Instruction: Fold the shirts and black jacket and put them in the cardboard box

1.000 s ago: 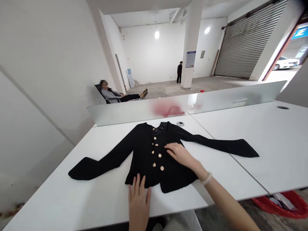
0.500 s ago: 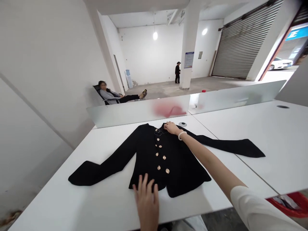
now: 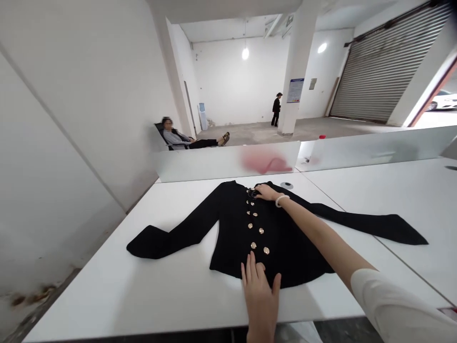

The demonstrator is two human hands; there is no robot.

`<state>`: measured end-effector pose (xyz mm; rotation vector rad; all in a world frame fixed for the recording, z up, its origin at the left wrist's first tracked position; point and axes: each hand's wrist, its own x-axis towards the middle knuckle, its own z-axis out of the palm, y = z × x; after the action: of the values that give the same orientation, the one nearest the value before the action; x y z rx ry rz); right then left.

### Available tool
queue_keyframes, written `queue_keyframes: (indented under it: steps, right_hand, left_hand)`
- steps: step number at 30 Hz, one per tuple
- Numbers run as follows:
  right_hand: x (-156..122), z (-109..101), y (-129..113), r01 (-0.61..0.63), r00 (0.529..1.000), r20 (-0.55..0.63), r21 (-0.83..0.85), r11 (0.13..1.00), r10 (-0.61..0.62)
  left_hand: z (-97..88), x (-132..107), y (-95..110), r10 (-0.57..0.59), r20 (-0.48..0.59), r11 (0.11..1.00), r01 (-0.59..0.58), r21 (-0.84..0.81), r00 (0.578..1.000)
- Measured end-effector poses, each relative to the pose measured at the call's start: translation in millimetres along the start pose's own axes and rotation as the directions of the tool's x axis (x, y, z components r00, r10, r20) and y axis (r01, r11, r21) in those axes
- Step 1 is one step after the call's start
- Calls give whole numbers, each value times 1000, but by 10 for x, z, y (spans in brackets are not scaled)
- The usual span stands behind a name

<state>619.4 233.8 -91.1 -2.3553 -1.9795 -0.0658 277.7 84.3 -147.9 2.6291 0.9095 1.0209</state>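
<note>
A black long-sleeved jacket (image 3: 232, 228) with round gold buttons (image 3: 261, 230) lies spread flat on the white table (image 3: 160, 295). The open right hand (image 3: 267, 192) rests on its collar, beside a dark flower decoration (image 3: 253, 193). The open left hand (image 3: 260, 290) presses the bottom hem, fingers spread, gripping nothing.

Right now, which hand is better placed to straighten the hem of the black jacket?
Left, probably: the left hand rests at the hem of the black jacket, while the right hand lies up by the collar, far from it.
</note>
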Motion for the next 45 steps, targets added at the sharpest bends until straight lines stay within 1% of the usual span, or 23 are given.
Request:
queue_keyframes:
  steps: [3,6,8,9,12,15,18,20,21,23,25,27,28,29,30,32,34,36,37,38,40,42,45]
  right_hand:
    - [-14,-214,208,-7,1000,-10,-2,1000,7]
    - [6,-430,367,-82,996,-33,-58,995,80]
    - [44,-461,385,-163,986,-61,-107,981,157]
    - [64,-430,363,-209,977,-78,-128,969,201]
    - [104,-205,182,-320,945,-118,-150,935,305]
    - [144,-2,-83,-354,930,-153,-121,927,335]
    - [222,1,-345,-295,943,-190,-93,951,274]
    - [265,-55,-514,-214,962,-188,-80,974,196]
    - [276,-71,-597,-172,972,-177,-72,983,157]
    - [273,-38,-747,-103,985,-147,-49,993,95]
    - [241,81,-863,-77,991,-109,-13,997,75]
    - [198,233,-931,-90,994,-61,38,995,92]
    - [180,301,-944,-102,994,-37,67,993,105]
    - [167,355,-946,-112,993,-15,95,989,114]
    - [162,395,-938,-117,993,4,120,986,117]
    - [167,433,-906,-114,993,27,162,980,111]
    - [179,441,-876,-107,994,36,188,976,102]
    - [178,446,-863,-107,994,38,198,974,102]
    - [170,452,-863,-110,994,37,198,974,105]
    - [160,459,-864,-112,994,35,196,974,108]
    - [135,479,-865,-116,993,28,188,975,112]
    - [114,497,-864,-115,993,23,180,977,113]
    - [104,512,-858,-112,994,22,174,978,110]
  left_hand:
    - [15,-16,38,15,6,1000,-15,2,1000]
    - [22,-20,39,3,26,999,-2,-34,1000]
    - [22,-18,20,9,53,997,-6,-71,999]
    - [21,-18,7,20,68,996,-14,-87,997]
    - [24,-31,-23,39,84,995,-31,-100,996]
    - [43,-53,-21,11,43,996,-7,-84,999]
    - [71,-63,-14,26,15,995,-25,-98,1000]
    - [67,-49,-44,46,35,989,-40,-141,998]
    - [52,-31,-81,38,57,983,-27,-179,998]
    - [-4,31,-213,-24,81,965,44,-260,996]
    - [-88,115,-413,-132,29,951,135,-279,991]
    - [-190,188,-638,-237,-59,954,221,-203,970]
    - [-247,209,-742,-266,-73,956,253,-147,961]
    - [-305,221,-832,-277,-50,958,271,-95,960]
    - [-366,229,-908,-274,4,960,274,-57,962]
    - [-498,262,-1027,-243,163,967,252,-39,956]
    - [-661,373,-1153,-274,295,952,301,-50,915]
    - [-875,572,-1349,-380,352,915,403,10,855]
    - [-1001,686,-1480,-435,332,899,424,110,837]
    - [-1133,793,-1628,-460,306,885,404,232,833]
    - [-1391,945,-1943,-512,270,848,427,315,816]
    - [-1594,986,-2218,-560,280,814,455,361,780]
    - [-1751,913,-2480,-607,302,782,484,392,736]
